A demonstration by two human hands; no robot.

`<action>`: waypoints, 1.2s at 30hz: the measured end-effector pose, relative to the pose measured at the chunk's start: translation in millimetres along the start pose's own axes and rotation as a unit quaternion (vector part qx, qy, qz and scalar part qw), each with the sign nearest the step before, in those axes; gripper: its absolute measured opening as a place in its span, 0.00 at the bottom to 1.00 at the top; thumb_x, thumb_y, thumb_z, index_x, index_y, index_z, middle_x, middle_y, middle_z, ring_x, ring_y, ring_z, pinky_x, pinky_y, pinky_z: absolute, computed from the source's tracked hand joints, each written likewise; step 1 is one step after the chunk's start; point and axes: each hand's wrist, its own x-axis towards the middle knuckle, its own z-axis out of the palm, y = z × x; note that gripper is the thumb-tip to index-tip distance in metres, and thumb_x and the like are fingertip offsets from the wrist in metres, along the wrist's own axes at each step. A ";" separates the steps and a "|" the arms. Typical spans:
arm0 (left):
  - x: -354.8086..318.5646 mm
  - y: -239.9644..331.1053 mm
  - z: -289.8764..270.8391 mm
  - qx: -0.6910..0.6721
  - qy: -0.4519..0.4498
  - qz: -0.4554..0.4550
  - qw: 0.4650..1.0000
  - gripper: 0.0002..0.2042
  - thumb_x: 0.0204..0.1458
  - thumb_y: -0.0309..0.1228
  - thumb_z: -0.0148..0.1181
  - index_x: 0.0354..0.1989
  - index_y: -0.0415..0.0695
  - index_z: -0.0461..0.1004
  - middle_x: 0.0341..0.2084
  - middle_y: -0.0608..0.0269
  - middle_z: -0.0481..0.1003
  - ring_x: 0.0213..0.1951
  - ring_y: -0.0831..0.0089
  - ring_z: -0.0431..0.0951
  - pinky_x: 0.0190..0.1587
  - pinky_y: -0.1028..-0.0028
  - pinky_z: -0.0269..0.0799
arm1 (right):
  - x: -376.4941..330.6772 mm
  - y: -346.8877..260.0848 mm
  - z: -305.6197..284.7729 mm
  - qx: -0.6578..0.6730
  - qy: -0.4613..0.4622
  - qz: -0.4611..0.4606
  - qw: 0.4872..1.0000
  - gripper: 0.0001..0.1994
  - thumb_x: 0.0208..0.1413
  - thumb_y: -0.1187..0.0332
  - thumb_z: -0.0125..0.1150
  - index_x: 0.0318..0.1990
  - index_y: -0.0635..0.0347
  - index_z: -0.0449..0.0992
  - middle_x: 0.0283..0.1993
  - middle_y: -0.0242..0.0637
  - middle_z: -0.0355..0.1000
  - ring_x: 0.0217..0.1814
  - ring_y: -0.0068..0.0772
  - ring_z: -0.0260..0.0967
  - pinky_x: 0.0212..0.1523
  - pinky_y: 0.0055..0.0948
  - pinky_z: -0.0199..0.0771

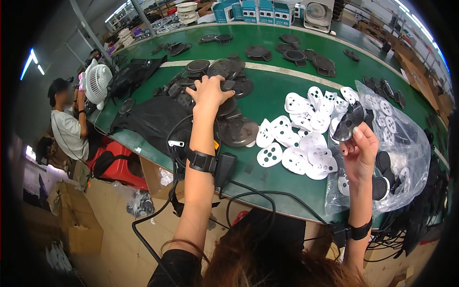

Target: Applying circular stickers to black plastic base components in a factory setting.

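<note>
Reaching forward, the left hand (209, 93) presses spread fingers onto a heap of dark round discs (224, 103) on the green surface (267, 98), gripping nothing. A pile of white perforated plates (306, 138) lies between. The right hand (359, 152) pinches one dark disc (348, 122) above a clear plastic bag (406, 158). Likely a parts-gathering step.

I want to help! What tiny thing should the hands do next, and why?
Probably close the left hand on one dark round base and lift it. That hand rests open on the pile, while the right hand already pinches a dark disc above the white perforated plates, seemingly waiting for a partner piece.
</note>
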 end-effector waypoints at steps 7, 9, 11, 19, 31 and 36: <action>-3.2 27.8 -22.9 -0.390 0.101 0.136 0.905 0.25 0.49 0.53 0.50 0.44 0.42 0.70 0.40 0.52 0.71 0.37 0.54 0.74 0.39 0.61 0.69 | -2.2 -4.6 -1.7 -0.006 -0.009 -0.022 1.000 0.02 0.49 0.75 0.56 0.29 0.64 0.71 0.23 0.29 0.61 0.20 0.17 0.57 0.21 0.21 0.65; -28.7 62.5 -30.4 -0.772 -0.226 0.102 0.585 0.30 0.52 0.55 0.42 0.46 0.36 0.66 0.40 0.51 0.71 0.38 0.53 0.75 0.38 0.60 0.73 | -2.0 -5.3 -8.4 -0.033 -0.006 -0.023 0.999 0.02 0.49 0.76 0.56 0.29 0.64 0.71 0.24 0.29 0.62 0.21 0.17 0.57 0.22 0.21 0.66; -50.7 79.9 -36.0 -0.796 -0.398 0.086 0.447 0.34 0.51 0.59 0.34 0.49 0.36 0.64 0.42 0.46 0.70 0.43 0.43 0.72 0.37 0.50 0.74 | -0.6 -5.3 -8.1 -0.054 -0.015 -0.016 0.998 0.02 0.48 0.77 0.56 0.29 0.66 0.71 0.26 0.31 0.63 0.22 0.18 0.59 0.24 0.21 0.68; -89.0 111.2 -20.1 -0.807 -0.463 0.146 0.337 0.32 0.52 0.52 0.31 0.58 0.40 0.53 0.48 0.44 0.66 0.47 0.55 0.71 0.45 0.50 0.69 | 4.5 -12.8 -8.7 -0.111 -0.031 0.065 0.991 0.06 0.46 0.72 0.61 0.29 0.65 0.73 0.23 0.30 0.68 0.23 0.15 0.60 0.25 0.14 0.59; -116.5 122.9 -21.6 -0.808 -0.201 0.312 0.458 0.36 0.44 0.47 0.46 0.59 0.38 0.48 0.51 0.41 0.61 0.53 0.56 0.65 0.55 0.61 0.61 | -0.7 -4.6 0.1 -0.079 -0.049 0.104 0.990 0.06 0.47 0.73 0.61 0.31 0.66 0.74 0.26 0.34 0.72 0.23 0.14 0.61 0.25 0.15 0.59; -116.6 122.4 -20.2 -0.776 -0.221 0.349 0.476 0.39 0.42 0.50 0.49 0.59 0.38 0.48 0.53 0.42 0.59 0.55 0.58 0.62 0.56 0.62 0.59 | -1.3 -7.1 2.2 -0.109 -0.041 0.108 0.987 0.06 0.46 0.73 0.62 0.31 0.66 0.75 0.26 0.32 0.72 0.25 0.14 0.63 0.25 0.15 0.59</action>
